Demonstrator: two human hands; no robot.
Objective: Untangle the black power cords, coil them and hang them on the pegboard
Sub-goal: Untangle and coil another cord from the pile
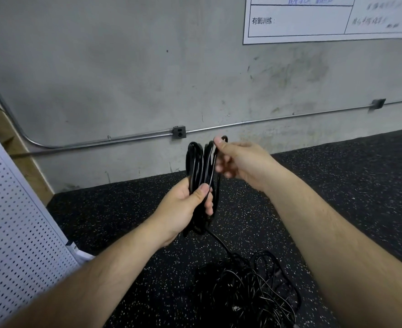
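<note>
A black power cord (198, 162) is gathered into several upright loops in front of me. My left hand (185, 207) grips the loops near their lower part, thumb across the front. My right hand (237, 162) pinches the top of the outermost loop between thumb and fingers. One strand runs from the coil down to a tangled heap of black cords (249, 290) on the floor. The white pegboard (13, 223) leans at the left edge of the view.
The floor (360, 185) is black rubber with white specks. Behind is a grey concrete wall with a metal conduit (100, 142), an outlet box (179, 132) and a whiteboard (313, 20) at the top right. A wooden panel (25, 162) stands behind the pegboard.
</note>
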